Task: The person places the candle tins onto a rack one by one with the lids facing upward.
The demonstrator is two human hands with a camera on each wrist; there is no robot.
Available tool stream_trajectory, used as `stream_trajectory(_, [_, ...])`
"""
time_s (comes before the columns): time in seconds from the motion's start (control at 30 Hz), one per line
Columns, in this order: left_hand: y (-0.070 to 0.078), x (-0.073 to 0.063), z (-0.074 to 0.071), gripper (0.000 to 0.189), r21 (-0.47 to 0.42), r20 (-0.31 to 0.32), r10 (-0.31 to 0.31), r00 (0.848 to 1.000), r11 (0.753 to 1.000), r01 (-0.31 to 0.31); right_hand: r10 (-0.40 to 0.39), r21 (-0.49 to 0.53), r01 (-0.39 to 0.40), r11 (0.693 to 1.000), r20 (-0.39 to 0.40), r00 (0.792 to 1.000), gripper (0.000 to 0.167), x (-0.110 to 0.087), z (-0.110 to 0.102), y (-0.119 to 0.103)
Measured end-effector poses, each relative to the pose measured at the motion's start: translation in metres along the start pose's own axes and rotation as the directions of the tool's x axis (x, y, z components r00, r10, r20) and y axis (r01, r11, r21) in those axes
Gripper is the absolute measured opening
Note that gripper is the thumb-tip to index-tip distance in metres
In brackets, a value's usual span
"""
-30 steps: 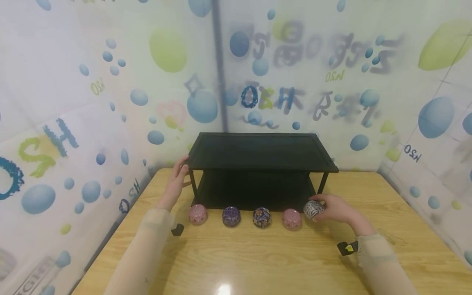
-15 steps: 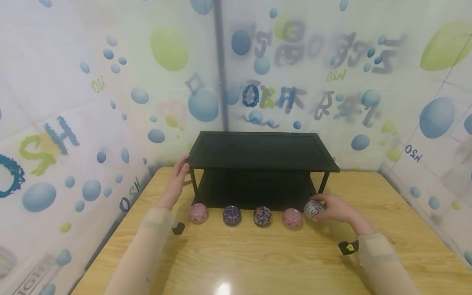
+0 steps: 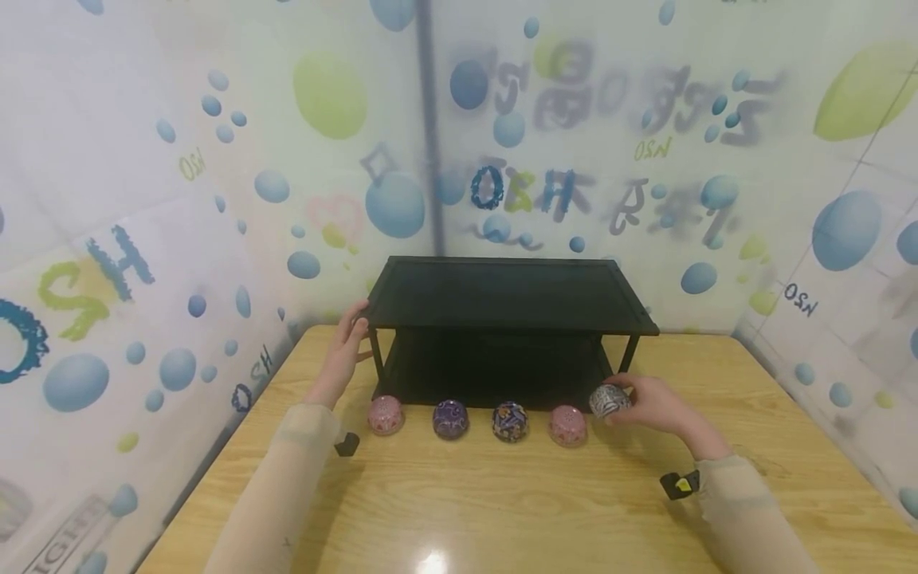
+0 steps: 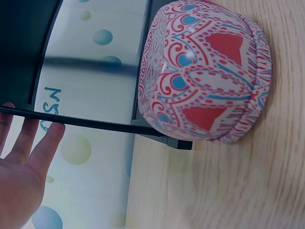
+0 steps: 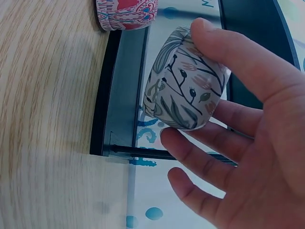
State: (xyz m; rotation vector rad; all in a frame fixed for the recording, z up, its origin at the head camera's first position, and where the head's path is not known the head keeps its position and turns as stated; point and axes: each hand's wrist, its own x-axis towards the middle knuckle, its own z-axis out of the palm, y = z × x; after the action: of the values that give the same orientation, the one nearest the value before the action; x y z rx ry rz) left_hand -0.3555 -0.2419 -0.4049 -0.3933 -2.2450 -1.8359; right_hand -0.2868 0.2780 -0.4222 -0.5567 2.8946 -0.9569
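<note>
My right hand [image 3: 654, 405] pinches a small round white tin [image 3: 610, 401] with a dark leaf pattern, thumb on one side and fingers on the other. In the right wrist view this tin [image 5: 188, 83] is tilted, above the front right corner of a black two-tier rack [image 3: 512, 295]. My left hand [image 3: 347, 351] touches the rack's upper left corner and post, its visible fingers [image 4: 46, 145] fairly straight. Along the rack's front stand a pink tin [image 3: 386, 415], a purple tin [image 3: 450, 420], a dark floral tin [image 3: 510, 422] and another pink tin [image 3: 568, 426].
The rack stands on a wooden table [image 3: 430, 502], near the back wall [image 3: 330, 263] printed with blue and green dots. Its lower shelf [image 3: 495, 371] lies in shade beneath the top. Black wrist devices [image 3: 680, 485] sit at both sleeves.
The white tin in my right hand has risen slightly and tilted, with the hand shifting a little. The left hand stays at the rack, and the row of tins has not moved.
</note>
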Motion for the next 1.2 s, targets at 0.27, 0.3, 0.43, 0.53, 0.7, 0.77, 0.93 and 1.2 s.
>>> stream_trajectory(0.27, [0.006,-0.002,0.0,0.053,-0.018,0.017,-0.009,1.0,1.0,0.009,-0.009,0.014,0.009,1.0,-0.023,1.0,0.063,-0.001,-0.003,-0.003])
stream_trajectory(0.3, [0.006,-0.002,0.001,0.053,-0.02,0.016,-0.01,1.0,1.0,0.01,-0.012,0.011,0.013,1.0,-0.024,1.0,0.062,-0.001,-0.003,-0.003])
stream_trajectory(0.43, [0.002,0.0,0.001,0.053,-0.018,0.0,-0.001,1.0,1.0,0.001,-0.034,0.008,0.034,0.999,-0.036,0.999,0.063,0.0,-0.004,-0.002])
stream_trajectory(0.53, [0.007,-0.001,0.001,0.052,-0.023,0.007,-0.006,1.0,1.0,0.006,-0.049,0.014,0.05,0.999,-0.045,0.998,0.063,0.001,-0.004,-0.001])
stream_trajectory(0.7, [0.023,-0.009,0.003,0.053,-0.025,0.024,-0.012,1.0,1.0,0.012,-0.058,0.02,0.059,0.998,-0.056,0.997,0.067,0.001,-0.004,-0.002])
stream_trajectory(0.77, [0.023,-0.009,0.003,0.053,-0.024,0.024,-0.012,1.0,1.0,0.013,-0.06,0.025,0.062,0.998,-0.062,0.996,0.068,0.001,-0.005,-0.003])
stream_trajectory(0.93, [0.008,-0.003,0.001,0.052,-0.017,0.008,-0.011,1.0,1.0,0.011,-0.064,0.026,0.066,0.998,-0.067,0.996,0.067,0.001,-0.004,-0.004])
stream_trajectory(1.2, [-0.002,0.0,0.0,0.057,0.001,-0.004,0.016,1.0,1.0,-0.016,-0.063,0.03,0.065,0.997,-0.064,0.996,0.069,0.003,-0.005,-0.005])
